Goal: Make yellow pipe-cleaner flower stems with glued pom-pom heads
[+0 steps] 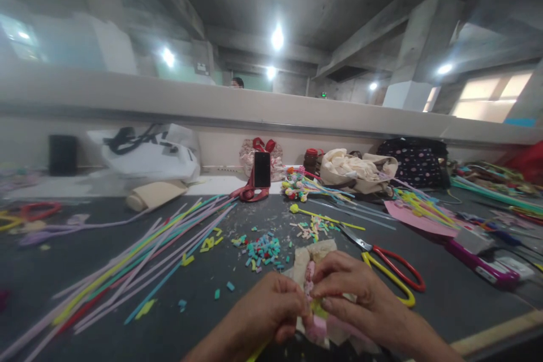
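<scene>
At the table's near edge lies a small bundle in crumpled beige paper [316,249], with pink and yellow bits showing in its middle. A narrow, bumpy pink strip [310,271] runs up along it. My left hand [278,305] is closed, thumb and fingers pinching at the strip's left side. From the right, my right hand [356,291] bends its fingers over the same strip and presses on the bundle. The fingertips partly hide what they grip. Scissors [394,266] with one red and one yellow handle lie just right of my right hand, blades pointing away.
Small cut pieces [263,249] lie scattered beyond my hands. Long coloured stems [144,260] spread at left. A phone [262,169] stands upright at the back, beside a bunch of small flowers [297,184]. A magenta device [481,263] sits at right.
</scene>
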Available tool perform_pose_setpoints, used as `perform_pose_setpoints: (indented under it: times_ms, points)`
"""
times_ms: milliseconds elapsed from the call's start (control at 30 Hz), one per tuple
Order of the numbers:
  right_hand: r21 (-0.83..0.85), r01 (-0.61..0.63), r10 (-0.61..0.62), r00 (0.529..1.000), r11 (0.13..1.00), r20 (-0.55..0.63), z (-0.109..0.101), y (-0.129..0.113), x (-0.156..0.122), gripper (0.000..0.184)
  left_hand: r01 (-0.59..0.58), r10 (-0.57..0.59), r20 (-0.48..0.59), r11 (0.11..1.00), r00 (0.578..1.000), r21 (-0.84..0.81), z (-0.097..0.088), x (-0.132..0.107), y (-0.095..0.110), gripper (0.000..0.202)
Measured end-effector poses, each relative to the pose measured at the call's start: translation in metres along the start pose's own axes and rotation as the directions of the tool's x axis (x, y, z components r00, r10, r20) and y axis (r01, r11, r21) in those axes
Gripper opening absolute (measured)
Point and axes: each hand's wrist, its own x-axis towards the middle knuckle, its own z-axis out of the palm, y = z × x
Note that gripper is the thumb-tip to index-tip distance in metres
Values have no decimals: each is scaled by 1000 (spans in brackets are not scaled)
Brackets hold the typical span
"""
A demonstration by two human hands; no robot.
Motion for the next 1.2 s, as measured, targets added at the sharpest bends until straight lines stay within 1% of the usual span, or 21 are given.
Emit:
perform_pose_setpoints:
  times_ms: [167,300,367,433,500,567,633,700,733,800,867,933,1000,1133,1200]
  points:
    - [-22,-17,17,1000,1000,13,-2,-1,1,20,-17,17,-3,1000,1000,8,-1,1,-3,16]
    - [-10,-35,36,999,999,16,1,-1,0,20,-22,22,-11,999,1000,28,-2,2,-5,16]
    - [42,-36,37,999,998,-15,3,0,-1,21,-34,34,-18,999,999,24,-1,2,-4,16]
    - [133,-52,64,994,990,-86,2,2,-1,23,-55,56,-24,998,998,7,-1,1,-2,16]
    - [229,-86,130,975,970,-183,0,5,-2,27,-79,79,-22,997,997,-20,-1,0,0,16]
    - [314,-138,225,938,939,-264,-2,8,-3,27,-95,94,-4,993,996,-68,-2,-1,2,19]
    - [408,-197,334,894,892,-298,0,13,-4,25,-95,99,30,987,995,-130,-3,-1,2,23]
    - [527,-237,426,864,816,-270,7,19,-4,25,-98,110,48,975,993,-201,-5,0,1,29]
    - [588,-242,449,862,772,-235,12,21,-3,26,-98,112,48,968,993,-229,-6,1,0,31]
    - [689,-202,427,888,696,-172,23,24,-1,28,-101,113,35,961,993,-256,-8,4,-1,36]
    - [748,-132,361,920,650,-152,32,23,2,31,-111,124,35,963,992,-247,-8,6,-2,39]
    - [768,-84,313,937,634,-156,38,19,6,35,-128,145,53,963,988,-238,-8,7,-1,42]
    - [776,-86,309,940,625,-145,39,13,9,36,-133,155,70,961,986,-243,-8,7,0,43]
    - [753,-134,367,918,645,-151,36,7,13,32,-122,154,112,960,982,-251,-7,7,-1,46]
    - [723,-149,381,909,674,-168,36,7,14,32,-121,148,87,958,985,-258,-7,8,-3,47]
